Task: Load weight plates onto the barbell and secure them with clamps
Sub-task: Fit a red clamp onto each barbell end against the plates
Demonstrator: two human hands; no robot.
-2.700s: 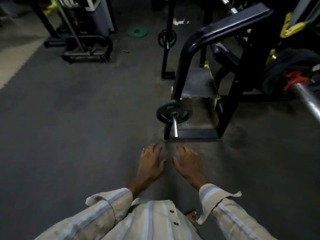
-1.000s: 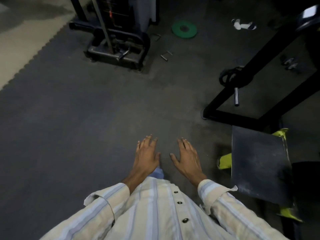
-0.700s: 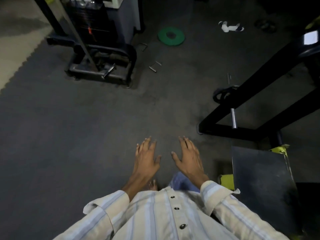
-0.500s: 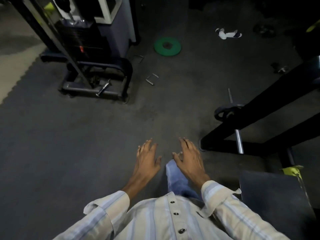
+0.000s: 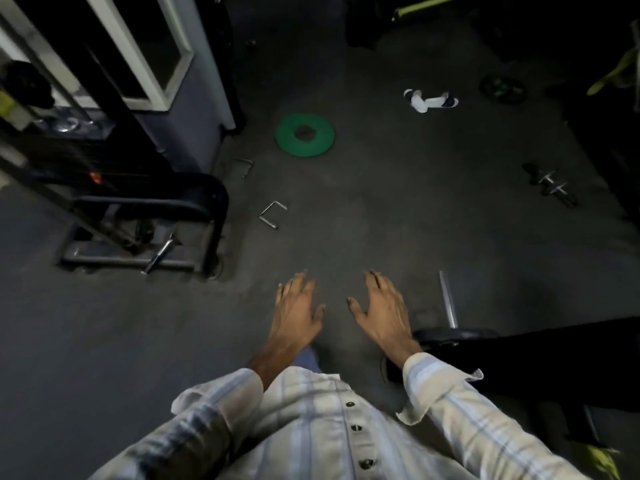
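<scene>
Since the frame half a second back, the green plate (image 5: 304, 134) has slid lower in the view and sits nearer, the weight machine (image 5: 114, 140) has grown at the left, and the black bench frame (image 5: 554, 362) has dropped toward the lower right corner.

Nearest the camera is a striped shirt (image 5: 311, 427) with buttons down its front. Both hands are held out ahead of it, palms down, fingers straight and slightly spread, holding nothing and touching nothing. The left hand (image 5: 297, 311) and right hand (image 5: 384, 308) are apart, with bare floor (image 5: 104, 341) showing between them.

Just right of the right hand, a black plate (image 5: 450, 334) sits on a steel peg (image 5: 448, 299) that sticks out from the bench frame. Farther out and left, a bent metal pin (image 5: 273, 214) lies on the floor, and a second pin (image 5: 244, 166) beyond it, beside the machine.

The green plate lies flat on the floor, well ahead of both hands and roughly in line with the left one. Off to the far right are a small dumbbell (image 5: 550, 183), a white sandal (image 5: 431, 100) and a dark plate (image 5: 502, 89).
</scene>
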